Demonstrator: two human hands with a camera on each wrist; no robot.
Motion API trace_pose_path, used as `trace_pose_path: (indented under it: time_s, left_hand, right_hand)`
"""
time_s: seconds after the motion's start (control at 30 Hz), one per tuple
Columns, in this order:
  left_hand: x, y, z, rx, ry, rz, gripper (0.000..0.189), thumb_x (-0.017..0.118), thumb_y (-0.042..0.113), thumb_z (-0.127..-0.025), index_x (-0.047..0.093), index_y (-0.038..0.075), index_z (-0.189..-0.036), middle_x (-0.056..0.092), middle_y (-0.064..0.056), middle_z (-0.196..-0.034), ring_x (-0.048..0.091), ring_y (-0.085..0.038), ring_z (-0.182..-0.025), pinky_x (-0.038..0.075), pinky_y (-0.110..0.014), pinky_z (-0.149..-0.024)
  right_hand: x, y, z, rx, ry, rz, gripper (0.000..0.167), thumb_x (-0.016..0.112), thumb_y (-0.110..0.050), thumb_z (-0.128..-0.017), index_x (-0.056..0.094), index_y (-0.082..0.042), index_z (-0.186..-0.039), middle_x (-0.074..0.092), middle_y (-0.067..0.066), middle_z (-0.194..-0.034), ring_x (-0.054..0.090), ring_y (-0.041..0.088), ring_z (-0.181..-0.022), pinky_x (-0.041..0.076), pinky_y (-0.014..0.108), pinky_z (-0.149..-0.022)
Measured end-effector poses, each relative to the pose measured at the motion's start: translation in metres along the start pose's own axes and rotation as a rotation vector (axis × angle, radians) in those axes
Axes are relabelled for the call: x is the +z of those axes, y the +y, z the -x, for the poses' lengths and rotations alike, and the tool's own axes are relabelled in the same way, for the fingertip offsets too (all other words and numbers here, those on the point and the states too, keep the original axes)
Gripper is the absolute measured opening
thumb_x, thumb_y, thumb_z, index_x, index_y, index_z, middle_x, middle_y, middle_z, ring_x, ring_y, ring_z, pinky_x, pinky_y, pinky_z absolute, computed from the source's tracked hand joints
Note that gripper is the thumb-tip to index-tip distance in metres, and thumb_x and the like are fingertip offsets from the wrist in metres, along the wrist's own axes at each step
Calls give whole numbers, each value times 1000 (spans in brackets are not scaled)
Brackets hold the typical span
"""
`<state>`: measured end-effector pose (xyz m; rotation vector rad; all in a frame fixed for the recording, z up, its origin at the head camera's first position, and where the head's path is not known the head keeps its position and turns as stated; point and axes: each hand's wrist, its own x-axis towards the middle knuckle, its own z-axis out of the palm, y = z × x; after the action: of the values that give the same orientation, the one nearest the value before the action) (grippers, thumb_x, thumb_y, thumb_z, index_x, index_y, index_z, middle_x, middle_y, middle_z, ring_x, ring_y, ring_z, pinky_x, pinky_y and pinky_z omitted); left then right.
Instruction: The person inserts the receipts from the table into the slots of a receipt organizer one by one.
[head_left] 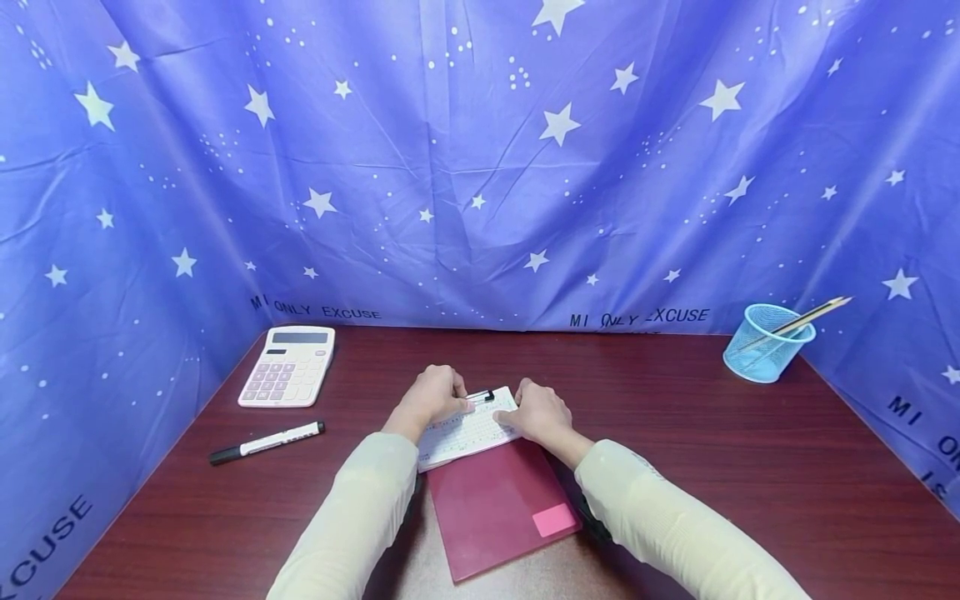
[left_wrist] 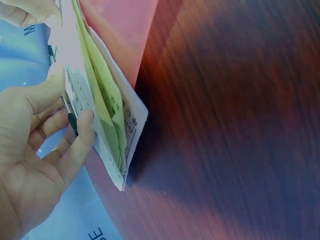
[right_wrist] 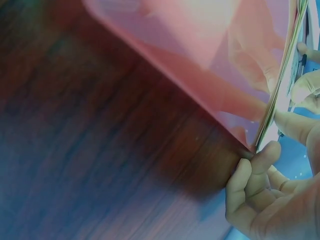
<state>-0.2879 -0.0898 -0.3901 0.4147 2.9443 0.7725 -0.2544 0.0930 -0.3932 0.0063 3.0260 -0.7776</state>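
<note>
A stack of printed slips (head_left: 463, 439) lies over the upper end of a dark red folder (head_left: 498, 504) in the head view. At its far edge is a black binder clip (head_left: 490, 396) with wire handles. My left hand (head_left: 433, 394) holds the clip at that edge, its thumb and fingers about the wire. On the right, my right hand (head_left: 545, 414) grips the end of the stack, thumb on top. Yellow sheets (left_wrist: 102, 85) show between the white ones in the left wrist view, where the near end fans apart. In the right wrist view, curled fingers (right_wrist: 240, 185) touch the folder's corner.
A white calculator (head_left: 288, 367) lies at the back left, with a black-and-white marker (head_left: 267, 442) nearer. At the back right stands a blue mesh pen cup (head_left: 761, 343) holding pencils (head_left: 813, 314). A starry blue curtain (head_left: 480, 167) encloses the wooden table (head_left: 645, 383).
</note>
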Motion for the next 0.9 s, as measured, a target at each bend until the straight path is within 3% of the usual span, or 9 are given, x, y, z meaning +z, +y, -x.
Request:
trace_pose_path:
  time_s: [0.23,0.5,0.9]
  left_hand:
    - [0,3,1,-2,9,-54,15,85,20,-85,75,13,-77,69,1,-78,59,-13,-67,52,-30,-69]
    - [0,3,2,11,9,-48,15,84,19,-86,74,13,-77,67,0,-74,52,-11,-48,47,-26,-53]
    - [3,4,3,33,70,-176,21,88,27,-81,72,15,-76,68,3,-77,61,-17,-74,54,-39,-72]
  right_hand:
    - [1,-2,1,13,0,28,39,83,-37,-81,54,-10,-86,62,8,-79,64,30,-82,50,48,-70]
    - [3,-6,1,41,4,58,41,82,-35,-83,60,-4,-99,68,15,-89,68,37,-90,53,52,-73]
    - [4,-6,1,44,8,59,42,82,-35,-83,59,-4,-99,69,17,-90,68,38,-90,54,52,-73]
